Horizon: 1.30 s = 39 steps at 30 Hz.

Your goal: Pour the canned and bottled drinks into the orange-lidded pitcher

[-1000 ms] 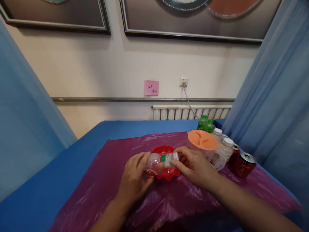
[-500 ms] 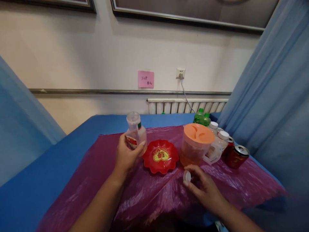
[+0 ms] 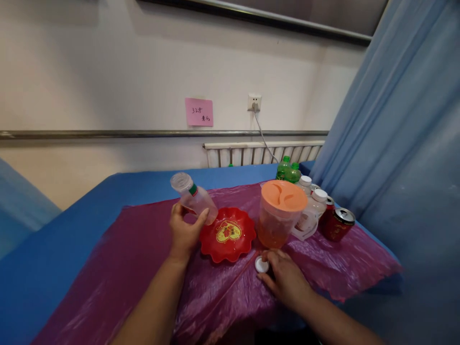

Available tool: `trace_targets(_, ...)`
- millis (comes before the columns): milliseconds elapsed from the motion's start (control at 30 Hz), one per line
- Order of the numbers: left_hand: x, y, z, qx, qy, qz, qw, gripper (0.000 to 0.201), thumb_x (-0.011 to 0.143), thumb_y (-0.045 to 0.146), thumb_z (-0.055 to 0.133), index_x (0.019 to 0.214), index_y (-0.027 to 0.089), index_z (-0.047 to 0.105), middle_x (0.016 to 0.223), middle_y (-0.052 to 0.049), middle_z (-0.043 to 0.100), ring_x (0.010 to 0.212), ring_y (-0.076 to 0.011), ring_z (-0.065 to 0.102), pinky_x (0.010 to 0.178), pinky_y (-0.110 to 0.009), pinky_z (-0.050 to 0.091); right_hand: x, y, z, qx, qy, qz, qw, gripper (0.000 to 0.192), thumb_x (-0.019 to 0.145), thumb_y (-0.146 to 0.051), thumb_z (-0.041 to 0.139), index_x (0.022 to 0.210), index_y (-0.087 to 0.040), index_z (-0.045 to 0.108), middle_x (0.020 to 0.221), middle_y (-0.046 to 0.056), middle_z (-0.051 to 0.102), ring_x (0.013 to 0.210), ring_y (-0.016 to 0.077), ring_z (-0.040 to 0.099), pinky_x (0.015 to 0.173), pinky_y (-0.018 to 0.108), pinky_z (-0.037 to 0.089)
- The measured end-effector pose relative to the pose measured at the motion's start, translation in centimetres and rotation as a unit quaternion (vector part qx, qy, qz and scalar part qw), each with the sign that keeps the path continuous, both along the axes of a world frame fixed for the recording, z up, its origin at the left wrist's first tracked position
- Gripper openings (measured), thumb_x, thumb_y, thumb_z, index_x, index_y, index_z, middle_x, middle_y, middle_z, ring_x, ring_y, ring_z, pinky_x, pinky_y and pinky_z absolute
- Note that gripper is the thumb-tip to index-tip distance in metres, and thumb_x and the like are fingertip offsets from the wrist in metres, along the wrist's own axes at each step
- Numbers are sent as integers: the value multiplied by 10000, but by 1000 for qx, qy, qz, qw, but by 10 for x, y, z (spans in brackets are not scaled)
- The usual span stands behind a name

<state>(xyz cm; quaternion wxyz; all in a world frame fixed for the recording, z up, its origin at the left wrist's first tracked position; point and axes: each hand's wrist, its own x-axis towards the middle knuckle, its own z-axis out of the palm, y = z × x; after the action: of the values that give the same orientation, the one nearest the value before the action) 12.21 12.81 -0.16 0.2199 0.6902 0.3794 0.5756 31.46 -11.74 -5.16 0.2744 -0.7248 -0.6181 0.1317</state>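
My left hand [image 3: 187,227] is wrapped round a clear plastic bottle [image 3: 201,203], holding it tilted to the left beside the red scalloped plate [image 3: 210,249]. The bottle has no cap on its mouth and carries a red and green label. Low over the purple plastic sheet, my right hand [image 3: 285,275] has its thumb and finger at the edge of a white bottle cap [image 3: 262,264], whose hollow side faces up. Just behind that hand stands a clear pitcher [image 3: 275,227] with an orange lid [image 3: 283,195] and some orange liquid inside.
To the right of the pitcher are white-capped bottles [image 3: 312,214], dark red cans [image 3: 338,225] and green bottles [image 3: 288,170]. A purple plastic sheet [image 3: 143,249] covers part of the blue surface [image 3: 118,189]. A blue curtain [image 3: 395,167] hangs at the right.
My left hand has tipped the bottle from upright to leaning left. My right hand has lowered the cap towards the sheet and turned its hollow side up. The camera view has shifted.
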Motion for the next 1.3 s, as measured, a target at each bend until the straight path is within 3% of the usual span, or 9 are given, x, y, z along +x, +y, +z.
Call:
trace_targets(133, -2, -2, -14, 4, -32, -2, 999, 631, 732, 422, 815, 1255, 166, 573, 1137, -103, 683, 993, -246, 688, 925, -424, 563, 2, -11, 1, 43, 5, 16, 999, 347, 865, -195, 702, 1207, -209, 647, 1285, 149, 699, 1186, 324, 656, 1028, 489, 498)
trace_targets(233, -4, -4, -19, -6, -26, -12, 1000, 589, 755, 414, 805, 1247, 170, 591, 1149, -104, 698, 1013, -253, 701, 949, -433, 566, 7, -29, 9, 120, 18, 16, 992, 244, 927, -221, 642, 1171, -240, 643, 1173, 112, 726, 1087, 287, 685, 948, 460, 539)
trace_targets(367, -5, -7, -21, -17, -23, -34, 999, 581, 759, 419, 806, 1242, 168, 605, 1141, -103, 711, 1010, -260, 710, 960, -444, 569, 33, -50, 18, 282, 24, -143, 948, 163, 957, -275, 633, 1114, -245, 605, 1055, 89, 676, 966, 257, 651, 863, 428, 526)
trace_targets(467, -3, -12, -20, -24, -24, -45, 998, 586, 766, 421, 805, 1257, 167, 611, 1159, -110, 716, 1017, -265, 712, 961, -447, 571, 58, -45, 24, 354, 84, -264, 893, 355, 933, -381, 676, 1230, -220, 566, 1166, 111, 624, 996, 251, 622, 890, 435, 509)
trace_targets(567, -4, -15, -20, -28, -12, -60, 998, 603, 778, 424, 799, 1290, 172, 607, 1213, -121, 710, 1061, -278, 706, 985, -455, 564, 75, -28, 34, 322, 223, -279, 877, 469, 919, -500, 681, 1268, -208, 568, 1207, 116, 656, 1050, 253, 639, 924, 423, 511)
trace_targets(733, -8, -16, -19, -19, 29, -68, 997, 667, 784, 444, 785, 1353, 162, 579, 1300, -145, 683, 1158, -320, 681, 1041, -499, 533, 80, -3, 42, 264, 343, -242, 868, 461, 870, -642, 681, 918, -185, 714, 877, 53, 726, 838, 230, 654, 790, 350, 520)
trace_targets(867, -10, -18, -16, -14, 64, -77, 995, 614, 799, 465, 761, 1305, 154, 602, 1253, -147, 705, 1132, -324, 688, 1012, -491, 548, 76, 7, 41, 318, 432, -221, 814, 457, 833, -645, 720, 745, -203, 641, 684, -7, 616, 594, 152, 531, 575, 287, 452)
trace_targets(1000, -8, -23, -13, -8, 89, -85, 992, 562, 808, 480, 742, 1257, 167, 620, 1201, -131, 725, 1075, -314, 709, 975, -477, 570, 69, 15, 50, 344, 506, -210, 763, 462, 765, -587, 807, 665, -217, 548, 595, -47, 493, 529, 124, 462, 510, 265, 416)
trace_targets(1300, -8, -29, -12, -28, 111, -100, 988, 629, 768, 418, 759, 1320, 180, 577, 1242, -132, 723, 1101, -311, 719, 977, -479, 585, 86, 25, 81, 327, 511, -230, 761, 525, 733, -587, 847, 617, -205, 506, 558, -77, 399, 492, 84, 388, 473, 219, 390)
